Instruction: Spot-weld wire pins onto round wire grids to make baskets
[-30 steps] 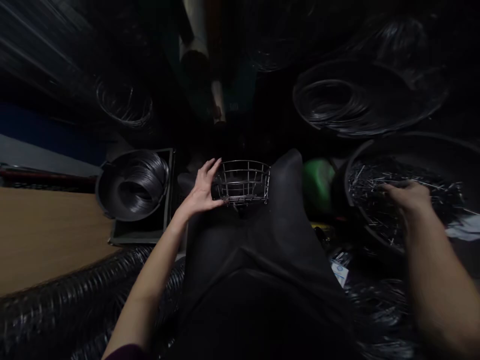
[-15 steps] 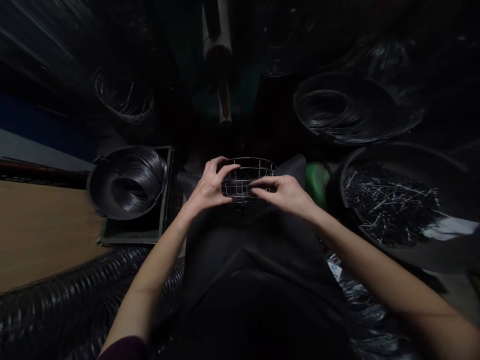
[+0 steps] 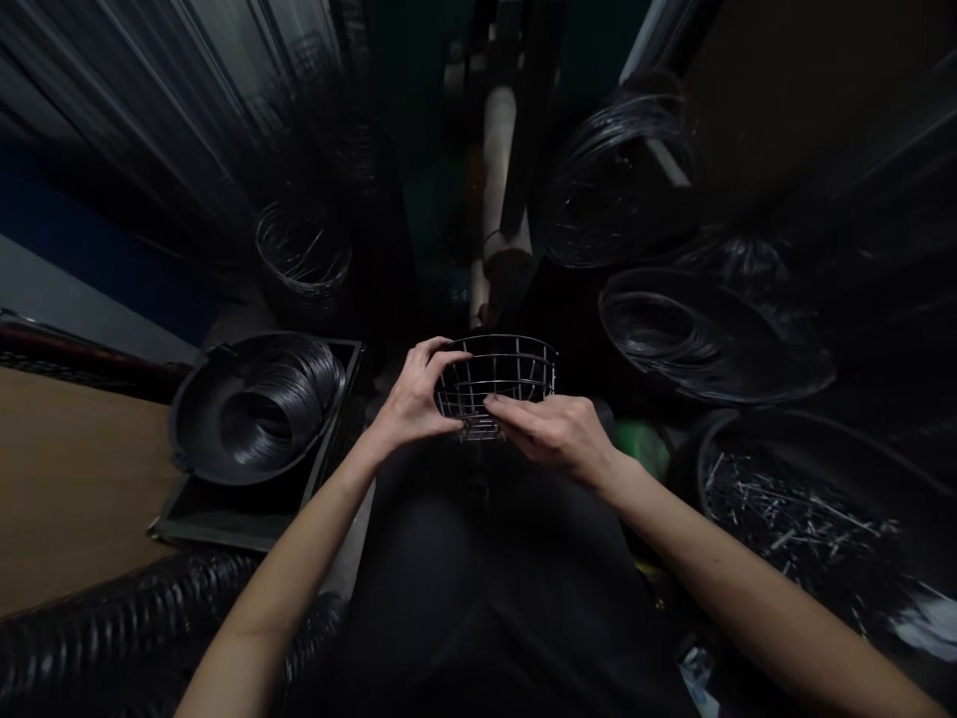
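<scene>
A small round wire basket (image 3: 502, 371) rests at my knees, over my dark-trousered lap. My left hand (image 3: 415, 401) curls around its left rim, thumb and fingers closed on the wires. My right hand (image 3: 557, 434) pinches at the basket's lower front wall, fingers pressed together; I cannot make out anything small between them.
A black basin with a coil of wire (image 3: 261, 409) sits in a tray at my left, beside a wooden board (image 3: 67, 489). A black tub of short metal pieces (image 3: 807, 514) lies at my right. More wire coils (image 3: 695, 329) lean behind. A green object (image 3: 641, 444) sits by my knee.
A second ago my right hand was in the tub of metal pieces; it came across to the basket's front. The left hand closed on the rim. The view tilted upward.
</scene>
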`<state>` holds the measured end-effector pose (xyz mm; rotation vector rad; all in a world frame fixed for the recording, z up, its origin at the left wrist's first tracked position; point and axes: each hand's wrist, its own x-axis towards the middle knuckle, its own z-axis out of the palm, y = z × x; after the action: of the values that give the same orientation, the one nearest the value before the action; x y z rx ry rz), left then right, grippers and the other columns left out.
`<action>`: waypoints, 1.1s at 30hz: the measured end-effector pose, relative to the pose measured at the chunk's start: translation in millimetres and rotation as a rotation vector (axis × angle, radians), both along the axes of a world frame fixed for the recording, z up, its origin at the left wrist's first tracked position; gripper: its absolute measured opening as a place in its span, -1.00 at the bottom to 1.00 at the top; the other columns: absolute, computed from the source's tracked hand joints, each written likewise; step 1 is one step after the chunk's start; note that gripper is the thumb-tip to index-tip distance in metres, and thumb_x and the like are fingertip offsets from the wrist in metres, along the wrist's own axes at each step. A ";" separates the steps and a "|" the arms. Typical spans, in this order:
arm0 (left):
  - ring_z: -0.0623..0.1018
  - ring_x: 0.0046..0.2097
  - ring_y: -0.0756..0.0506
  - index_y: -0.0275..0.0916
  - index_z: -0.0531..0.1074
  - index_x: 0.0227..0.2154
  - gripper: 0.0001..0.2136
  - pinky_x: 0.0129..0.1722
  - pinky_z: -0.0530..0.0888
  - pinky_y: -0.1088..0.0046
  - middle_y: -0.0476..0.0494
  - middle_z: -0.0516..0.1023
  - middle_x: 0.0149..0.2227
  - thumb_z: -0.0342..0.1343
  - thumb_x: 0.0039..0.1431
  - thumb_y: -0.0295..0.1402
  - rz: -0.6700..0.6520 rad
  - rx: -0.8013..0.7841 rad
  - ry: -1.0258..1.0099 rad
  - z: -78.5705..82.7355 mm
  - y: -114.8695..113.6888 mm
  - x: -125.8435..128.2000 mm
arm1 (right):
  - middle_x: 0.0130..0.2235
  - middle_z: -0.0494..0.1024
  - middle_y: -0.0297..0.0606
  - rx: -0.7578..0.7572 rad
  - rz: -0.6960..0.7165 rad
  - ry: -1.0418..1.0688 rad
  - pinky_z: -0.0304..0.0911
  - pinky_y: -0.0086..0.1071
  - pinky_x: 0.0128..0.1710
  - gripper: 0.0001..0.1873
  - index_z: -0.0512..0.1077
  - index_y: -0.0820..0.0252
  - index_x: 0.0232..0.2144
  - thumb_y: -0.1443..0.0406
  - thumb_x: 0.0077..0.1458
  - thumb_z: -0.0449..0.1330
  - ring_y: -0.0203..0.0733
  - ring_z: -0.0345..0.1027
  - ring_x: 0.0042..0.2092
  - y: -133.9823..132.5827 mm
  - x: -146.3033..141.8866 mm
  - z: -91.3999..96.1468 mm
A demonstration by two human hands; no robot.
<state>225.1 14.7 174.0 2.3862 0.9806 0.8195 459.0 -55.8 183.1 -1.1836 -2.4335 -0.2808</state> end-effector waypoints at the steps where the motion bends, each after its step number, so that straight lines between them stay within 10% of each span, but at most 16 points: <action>1: 0.28 0.23 -0.38 -0.13 0.25 0.11 -0.21 0.23 0.30 -0.05 -0.30 0.22 0.17 0.42 -0.27 -0.38 0.003 0.014 0.000 -0.1 4.4 0.4 | -0.07 0.62 -0.34 0.006 0.010 0.001 0.27 -0.44 -0.46 -0.70 0.51 0.05 0.01 0.31 0.29 0.10 -0.36 0.47 -0.43 4.6 1.6 0.1; 16: 0.28 0.22 -0.37 -0.12 0.28 0.11 -0.20 0.19 0.34 -0.06 -0.30 0.19 0.18 0.45 -0.28 -0.38 0.043 0.087 -0.048 -23.7 16.6 13.0 | -0.02 0.58 -0.32 -0.043 -0.020 -0.141 0.27 -0.34 -0.47 -0.65 0.53 0.05 0.00 0.35 0.26 0.06 -0.24 0.48 -0.44 18.6 9.1 -0.6; 33: 0.33 0.21 -0.34 -0.18 0.34 0.04 -0.30 0.21 0.33 0.02 -0.28 0.29 0.14 0.42 -0.26 -0.33 0.021 0.049 -0.060 -9.2 40.9 12.1 | -0.14 0.64 -0.44 -0.025 -0.091 -0.079 0.14 -0.44 -0.50 -0.73 0.54 -0.03 -0.05 0.25 0.29 0.11 -0.32 0.47 -0.44 39.5 3.3 10.6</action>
<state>237.2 55.6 164.8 2.3817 0.9744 0.9278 462.2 -16.3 193.7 -1.3195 -2.4606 -0.3303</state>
